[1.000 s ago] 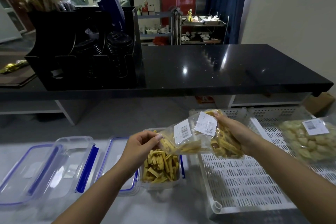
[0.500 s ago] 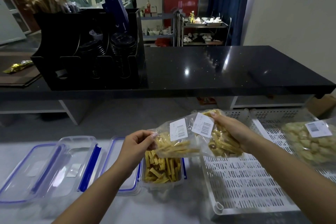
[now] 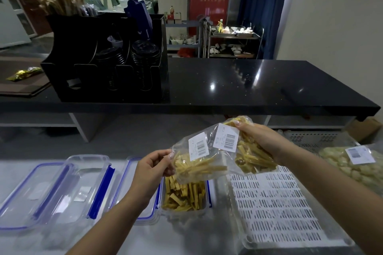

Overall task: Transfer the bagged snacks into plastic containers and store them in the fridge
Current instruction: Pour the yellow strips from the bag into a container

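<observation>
Two clear bags of yellow strip snacks hang in front of me. My left hand (image 3: 152, 168) pinches the edge of the left bag (image 3: 196, 165), which hangs over an open clear container (image 3: 184, 193) part filled with the same strips. My right hand (image 3: 262, 141) grips the right bag (image 3: 250, 156) from behind, a little higher, over the white slotted tray (image 3: 275, 209). Both bags carry white barcode labels. A third bag of pale round snacks (image 3: 356, 165) lies at the tray's right edge.
Empty clear containers and blue-rimmed lids (image 3: 68, 186) lie on the white counter to the left. A raised black countertop (image 3: 238, 87) runs across behind, with a black organiser of cup lids (image 3: 109, 60) on it. A cardboard box (image 3: 364, 130) sits at far right.
The two bags have drawn apart: my right hand has lifted its bag up and to the right, while my left hand keeps its bag over the filled container.
</observation>
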A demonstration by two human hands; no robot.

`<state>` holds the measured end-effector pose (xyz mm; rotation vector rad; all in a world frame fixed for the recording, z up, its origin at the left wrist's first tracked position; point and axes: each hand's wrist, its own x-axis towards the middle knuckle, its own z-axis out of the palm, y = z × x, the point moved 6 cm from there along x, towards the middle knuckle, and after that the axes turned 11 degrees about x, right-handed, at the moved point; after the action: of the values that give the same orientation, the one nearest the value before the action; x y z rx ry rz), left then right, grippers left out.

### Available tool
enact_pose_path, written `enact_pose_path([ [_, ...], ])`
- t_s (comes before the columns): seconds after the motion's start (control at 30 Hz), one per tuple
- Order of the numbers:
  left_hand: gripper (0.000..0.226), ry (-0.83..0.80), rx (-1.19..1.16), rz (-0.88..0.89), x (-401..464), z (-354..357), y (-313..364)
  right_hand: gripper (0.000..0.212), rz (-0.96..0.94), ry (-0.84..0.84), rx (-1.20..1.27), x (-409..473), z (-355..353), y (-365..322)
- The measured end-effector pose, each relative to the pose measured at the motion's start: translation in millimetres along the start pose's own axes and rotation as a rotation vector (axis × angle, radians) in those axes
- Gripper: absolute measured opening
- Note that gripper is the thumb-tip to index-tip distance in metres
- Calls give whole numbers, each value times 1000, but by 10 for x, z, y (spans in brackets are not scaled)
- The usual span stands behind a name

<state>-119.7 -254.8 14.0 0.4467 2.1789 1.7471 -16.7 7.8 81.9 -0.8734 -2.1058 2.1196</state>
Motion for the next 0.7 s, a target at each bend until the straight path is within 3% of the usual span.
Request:
enact_pose_path([
  [0.3, 16, 31, -59, -107, -90, 50, -276, 38, -64, -65, -76, -20, 229, -123],
  [0.7, 17, 84, -97, -47, -33, -2, -168, 41, -100, -86, -115, -8, 255, -317],
])
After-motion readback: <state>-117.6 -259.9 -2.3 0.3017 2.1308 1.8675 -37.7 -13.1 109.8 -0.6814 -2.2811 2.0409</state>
